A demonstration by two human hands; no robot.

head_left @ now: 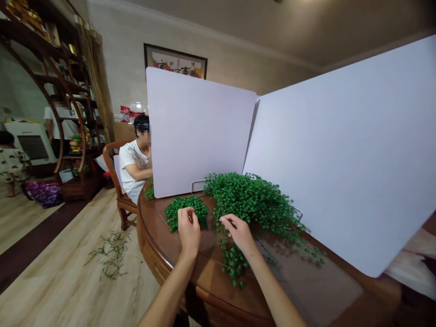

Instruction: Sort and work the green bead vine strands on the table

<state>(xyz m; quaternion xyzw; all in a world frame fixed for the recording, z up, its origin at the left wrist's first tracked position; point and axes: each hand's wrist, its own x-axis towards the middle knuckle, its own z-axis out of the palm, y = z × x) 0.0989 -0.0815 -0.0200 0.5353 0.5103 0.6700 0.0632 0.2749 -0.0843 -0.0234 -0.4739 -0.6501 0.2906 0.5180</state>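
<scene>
Over the edge of a small pile of round green berries [172,213], my left hand [189,229] has its fingers curled together, and what is in them, if anything, is too small to make out. My right hand [238,231] is closed in a pinch at the front of a large heap of berry sprigs [252,197]. A green-berried sprig [234,263] trails below its fingertips and under the wrist, seemingly held by the pinch. The two hands are a short way apart, both just above the round brown table [207,272].
Two white boards [200,136] [340,154] on wire stands wall off the table's back and right. Behind the left one a person [131,163] sits on a wooden chair. Bare stems [111,254] lie on the floor at left. Other people are farther back.
</scene>
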